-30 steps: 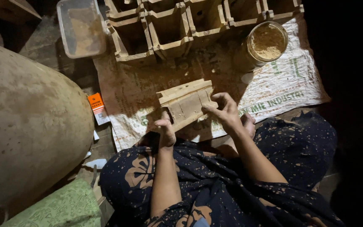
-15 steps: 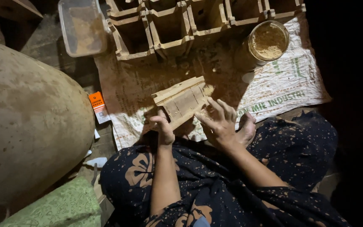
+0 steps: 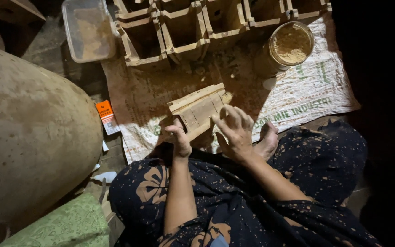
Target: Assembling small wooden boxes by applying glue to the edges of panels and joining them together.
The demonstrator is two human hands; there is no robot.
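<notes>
A small wooden mould [image 3: 197,110] lies tilted on a woven plastic sack [image 3: 307,91] spread on the floor, just in front of the person's lap. The left hand [image 3: 179,139] grips the mould's near left corner. The right hand [image 3: 236,132] hovers open at its right end, fingers spread, grasping nothing. Beyond the mould stands a row of wooden moulds [image 3: 184,27], with a round tin of sandy powder [image 3: 289,43] to their right and a clear plastic tub [image 3: 88,29] to their left. A small orange packet [image 3: 107,116] lies at the sack's left edge, beside a large rounded clay mass [image 3: 28,142].
</notes>
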